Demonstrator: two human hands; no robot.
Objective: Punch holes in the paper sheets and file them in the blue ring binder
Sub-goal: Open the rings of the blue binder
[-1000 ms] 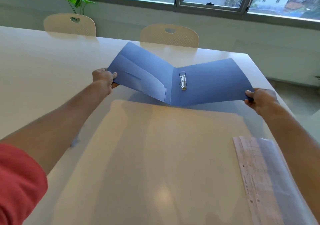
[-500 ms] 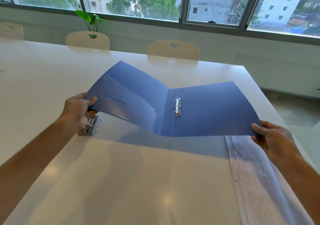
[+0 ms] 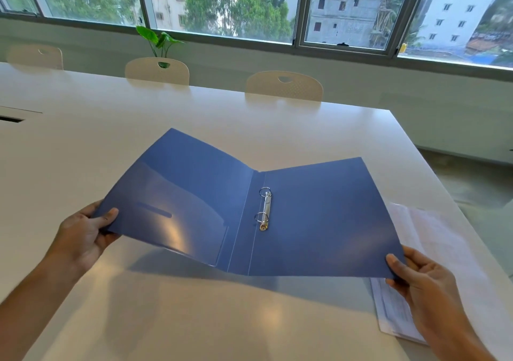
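The blue ring binder (image 3: 319,216) is held open above the white table (image 3: 83,138), its two covers spread in a shallow V with the spine lowest. The left hand (image 3: 83,235) is extended from the lower left with the forearm angled up and inward; its fingers (image 3: 107,217) are closed on the near outer corner of the left cover, the thumb laid on the inner face and the other fingers hidden beneath. The right hand (image 3: 422,277) is reached in from the lower right, palm turned partly upward, and the near outer corner of the right cover is pinched between its thumb on top and the fingers under it. A metal ring mechanism (image 3: 265,209), its two rings closed, is seen beside the spine. The paper sheets (image 3: 433,249) are lying flat on the table at the right, partly covered by the binder and the right hand.
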